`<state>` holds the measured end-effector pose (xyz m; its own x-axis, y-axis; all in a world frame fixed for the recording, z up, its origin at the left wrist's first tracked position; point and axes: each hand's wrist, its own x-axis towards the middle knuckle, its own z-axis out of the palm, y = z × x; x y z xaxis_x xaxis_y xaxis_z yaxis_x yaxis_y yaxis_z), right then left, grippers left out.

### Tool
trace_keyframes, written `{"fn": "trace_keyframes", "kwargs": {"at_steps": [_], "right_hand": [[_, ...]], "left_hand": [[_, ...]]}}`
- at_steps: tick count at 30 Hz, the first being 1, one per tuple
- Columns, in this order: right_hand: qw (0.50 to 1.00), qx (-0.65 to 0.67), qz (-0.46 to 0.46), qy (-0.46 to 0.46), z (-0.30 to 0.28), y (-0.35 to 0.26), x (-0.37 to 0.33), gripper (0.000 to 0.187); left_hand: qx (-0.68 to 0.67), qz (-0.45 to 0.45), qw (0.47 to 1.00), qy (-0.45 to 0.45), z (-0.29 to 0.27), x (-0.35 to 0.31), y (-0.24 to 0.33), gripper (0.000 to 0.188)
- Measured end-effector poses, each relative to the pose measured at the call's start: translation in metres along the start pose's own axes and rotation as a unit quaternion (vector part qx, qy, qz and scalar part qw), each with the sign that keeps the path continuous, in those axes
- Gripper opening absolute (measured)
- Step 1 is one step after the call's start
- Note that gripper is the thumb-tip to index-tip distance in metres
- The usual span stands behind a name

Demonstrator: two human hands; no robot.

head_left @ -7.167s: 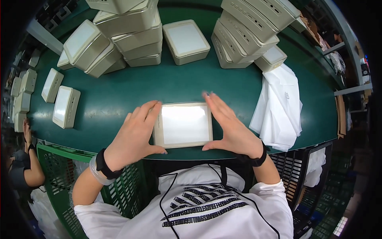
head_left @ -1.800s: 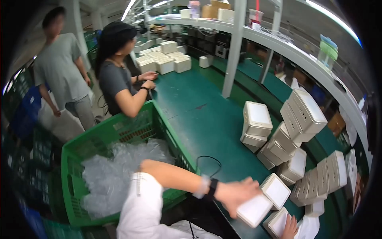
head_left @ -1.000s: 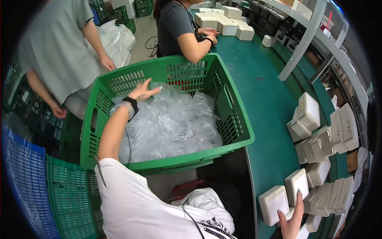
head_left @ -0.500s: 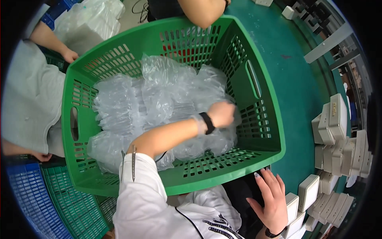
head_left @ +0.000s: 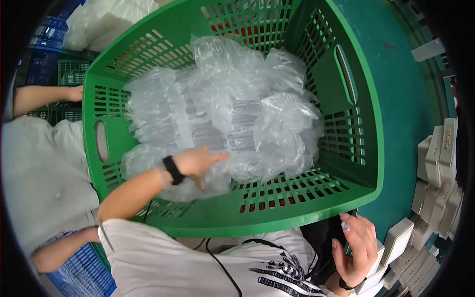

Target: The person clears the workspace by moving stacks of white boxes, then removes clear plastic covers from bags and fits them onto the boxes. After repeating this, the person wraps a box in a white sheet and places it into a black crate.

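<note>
Evidently one green basket (head_left: 237, 228) holds a heap of clear plastic bags (head_left: 158, 106), too overlapped to count, reaching from its left wall toward the right. Of the person's two hands, the left hand (head_left: 195, 163) is over the bags by the basket's near edge, thumb and fingers spread wide; blur hides whether it touches them. The right hand (head_left: 357, 247), loosely open, is just beside the near right corner. More than ten off-white boxes (head_left: 398, 237) crowd the right of the green counter (head_left: 396, 94).

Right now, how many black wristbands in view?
2: left wristband, by the left hand over clear plastic bags in the green crate; right wristband, by the right hand near pale boxes. Others may be hidden.
</note>
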<state>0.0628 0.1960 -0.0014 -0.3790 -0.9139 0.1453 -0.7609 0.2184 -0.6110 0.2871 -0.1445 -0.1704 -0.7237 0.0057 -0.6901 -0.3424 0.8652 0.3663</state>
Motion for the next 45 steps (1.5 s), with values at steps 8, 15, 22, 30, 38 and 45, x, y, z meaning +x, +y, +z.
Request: {"fn": "trace_keyframes", "kwargs": {"at_steps": [8,15,22,30,38,45], "right_hand": [[0.998,-0.052,0.015,0.017,0.011,0.003,-0.003,0.033],[0.999,-0.034,0.033,0.019,0.02,0.009,-0.004,0.033],[0.999,0.046,0.016,0.009,0.03,0.016,0.003,0.039],[0.999,0.023,0.02,-0.017,0.032,0.017,0.003,0.038],[0.999,0.028,0.035,-0.021,0.033,0.015,0.005,0.042],[1.0,0.001,0.027,-0.015,0.036,0.01,-0.008,0.046]], "left_hand": [[-0.051,0.036,0.998,0.025,-0.13,0.077,-0.012,0.017],[0.15,-0.034,0.882,0.446,-0.148,0.027,0.039,0.084],[0.073,0.025,0.995,0.061,0.008,0.005,0.036,0.092],[-0.018,-0.018,0.966,0.258,0.046,-0.005,0.012,0.105],[0.009,-0.072,0.979,0.191,0.06,-0.009,0.02,0.095],[0.079,-0.127,0.969,0.197,0.056,0.014,0.004,0.089]]}}
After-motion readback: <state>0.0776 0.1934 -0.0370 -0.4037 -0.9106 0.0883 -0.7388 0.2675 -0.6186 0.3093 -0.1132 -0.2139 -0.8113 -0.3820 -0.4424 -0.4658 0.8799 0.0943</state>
